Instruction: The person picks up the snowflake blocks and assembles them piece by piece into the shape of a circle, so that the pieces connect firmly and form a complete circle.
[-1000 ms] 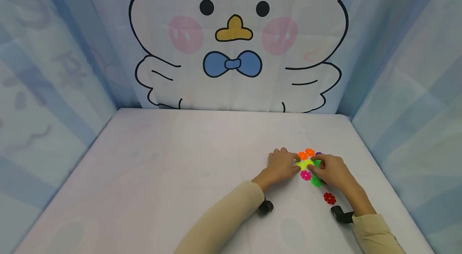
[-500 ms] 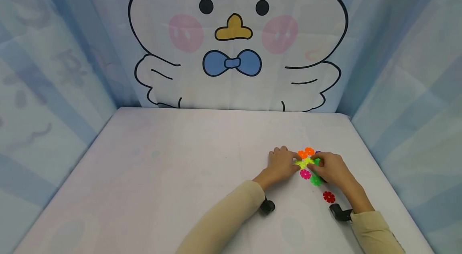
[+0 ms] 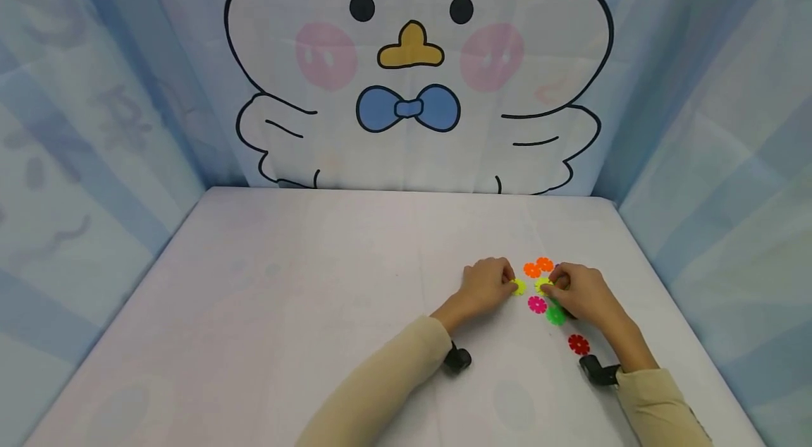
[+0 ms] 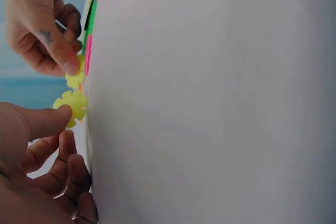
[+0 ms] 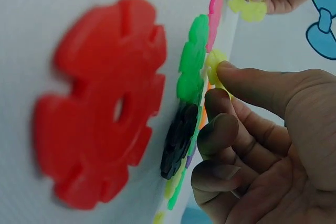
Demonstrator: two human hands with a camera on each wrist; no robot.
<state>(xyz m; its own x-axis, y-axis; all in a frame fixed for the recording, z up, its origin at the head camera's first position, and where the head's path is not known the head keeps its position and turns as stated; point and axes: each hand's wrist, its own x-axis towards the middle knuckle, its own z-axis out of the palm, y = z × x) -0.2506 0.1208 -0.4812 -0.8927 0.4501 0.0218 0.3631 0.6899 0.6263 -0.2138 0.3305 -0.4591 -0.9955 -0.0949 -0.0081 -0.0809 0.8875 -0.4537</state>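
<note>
My left hand (image 3: 485, 285) pinches a yellow notched, flower-shaped building disc (image 3: 519, 287) between thumb and fingers; the left wrist view shows that disc (image 4: 77, 104) tilted up on edge. A second yellow disc (image 3: 542, 284) is in the pinch of my right hand (image 3: 583, 292), partly covered by the thumb in the right wrist view. A small gap separates the two yellow discs. Just below them lie a pink disc (image 3: 536, 304) and a green disc (image 3: 555, 316) on the white table. Under the right hand, a black disc (image 5: 178, 140) shows in the right wrist view.
Two orange discs (image 3: 544, 264) lie behind the hands. Closer to me is a red disc (image 3: 579, 345), near the right wrist's black camera (image 3: 596, 371). A purple disc (image 5: 190, 157) and other discs sit partly hidden by the right hand. Printed curtains (image 3: 717, 186) border the table (image 3: 317, 292).
The yellow discs were side by side between both hands; my left hand has now drawn its disc a little to the left, apart from the other. The right hand has barely moved.
</note>
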